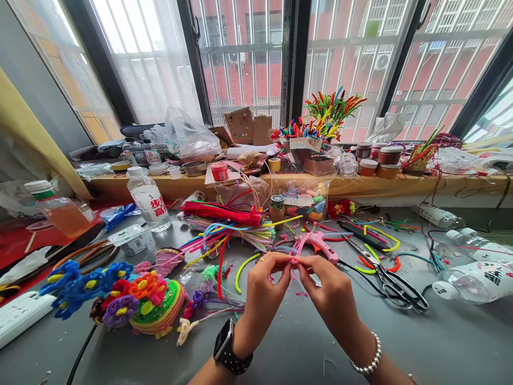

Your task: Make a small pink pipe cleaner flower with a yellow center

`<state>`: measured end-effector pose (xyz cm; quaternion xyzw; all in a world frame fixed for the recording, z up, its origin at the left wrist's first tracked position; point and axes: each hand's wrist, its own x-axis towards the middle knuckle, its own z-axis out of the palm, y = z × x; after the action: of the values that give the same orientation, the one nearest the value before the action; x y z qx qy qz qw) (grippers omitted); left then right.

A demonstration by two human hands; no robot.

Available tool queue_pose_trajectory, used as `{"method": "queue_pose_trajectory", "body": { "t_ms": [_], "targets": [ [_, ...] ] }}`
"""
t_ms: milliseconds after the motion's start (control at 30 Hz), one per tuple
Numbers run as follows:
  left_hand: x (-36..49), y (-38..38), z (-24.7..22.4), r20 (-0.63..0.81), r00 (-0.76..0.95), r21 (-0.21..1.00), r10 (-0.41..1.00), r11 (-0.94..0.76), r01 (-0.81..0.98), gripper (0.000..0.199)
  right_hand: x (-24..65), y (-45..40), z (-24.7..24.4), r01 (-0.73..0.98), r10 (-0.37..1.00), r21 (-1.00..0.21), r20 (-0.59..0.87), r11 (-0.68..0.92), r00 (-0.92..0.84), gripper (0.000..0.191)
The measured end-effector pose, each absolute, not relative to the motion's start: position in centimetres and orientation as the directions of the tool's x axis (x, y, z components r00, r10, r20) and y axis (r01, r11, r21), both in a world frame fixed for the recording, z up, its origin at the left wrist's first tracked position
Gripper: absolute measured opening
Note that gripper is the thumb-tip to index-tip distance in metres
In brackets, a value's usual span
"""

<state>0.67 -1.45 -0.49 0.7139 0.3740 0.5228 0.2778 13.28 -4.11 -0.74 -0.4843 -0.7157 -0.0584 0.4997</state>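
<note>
A small pink pipe-cleaner piece (294, 261) is pinched between the fingertips of both my hands, over the middle of the grey table. My left hand (266, 283) grips it from the left and my right hand (331, 286) from the right, thumbs and forefingers nearly meeting. The fingers cover much of it, so its shape is unclear. Just beyond lies a pink hot glue gun (316, 243). Scissors (390, 278) with black handles rest to the right of my right hand. Left of my left hand lies a yellow-green pipe cleaner (242, 270).
Fuzzy flowers (90, 283) and a green round piece (164, 307) occupy the left side. A pile of pipe cleaners (224, 214) lies at the back. Plastic bottles stand at left (148, 200) and lie at right (476, 280). A power strip (24, 315) sits at the left edge.
</note>
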Motion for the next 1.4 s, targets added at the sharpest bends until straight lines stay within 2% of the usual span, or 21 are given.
{"method": "queue_pose_trajectory", "body": {
  "t_ms": [300,433,600,800,1000,1200,1300,1400],
  "targets": [
    [0.6,-1.5,-0.6,0.488,0.140,0.844,0.862,-0.506,0.178,0.010,13.2,-4.0,-1.0,0.701,0.717,-0.526,0.697,0.481,0.032,0.013],
    [0.5,-1.4,-0.3,0.434,0.198,0.876,0.879,-0.463,0.136,0.012,13.2,-4.1,-0.9,0.684,0.736,-0.562,0.675,0.465,0.055,0.013],
    [0.2,-1.2,-0.2,0.438,0.219,0.864,0.872,-0.475,0.165,0.012,13.4,-4.1,-0.4,0.591,0.798,-0.677,0.595,0.438,0.090,0.011],
    [0.2,-1.2,-0.2,0.554,0.210,0.773,0.806,-0.591,0.231,0.010,13.5,-4.1,-0.1,0.462,0.853,-0.791,0.506,0.401,0.125,0.011],
    [0.1,-1.1,-0.3,0.737,0.209,0.571,0.643,-0.757,0.319,0.011,13.5,-4.0,0.0,0.274,0.909,-0.897,0.393,0.346,0.138,0.015],
    [-0.3,-0.9,-0.6,0.808,0.282,0.415,0.518,-0.839,0.353,0.019,13.4,-4.1,0.4,0.147,0.937,-0.941,0.324,0.305,0.130,0.019],
    [-0.3,-0.9,-0.4,0.777,0.281,0.469,0.564,-0.816,0.338,0.016,13.4,-4.1,0.3,0.148,0.936,-0.940,0.328,0.309,0.129,0.018],
    [-0.2,-0.9,-0.3,0.669,0.268,0.628,0.694,-0.720,0.297,0.015,13.4,-4.1,0.3,0.199,0.919,-0.918,0.372,0.343,0.130,0.017]
  ]
}}
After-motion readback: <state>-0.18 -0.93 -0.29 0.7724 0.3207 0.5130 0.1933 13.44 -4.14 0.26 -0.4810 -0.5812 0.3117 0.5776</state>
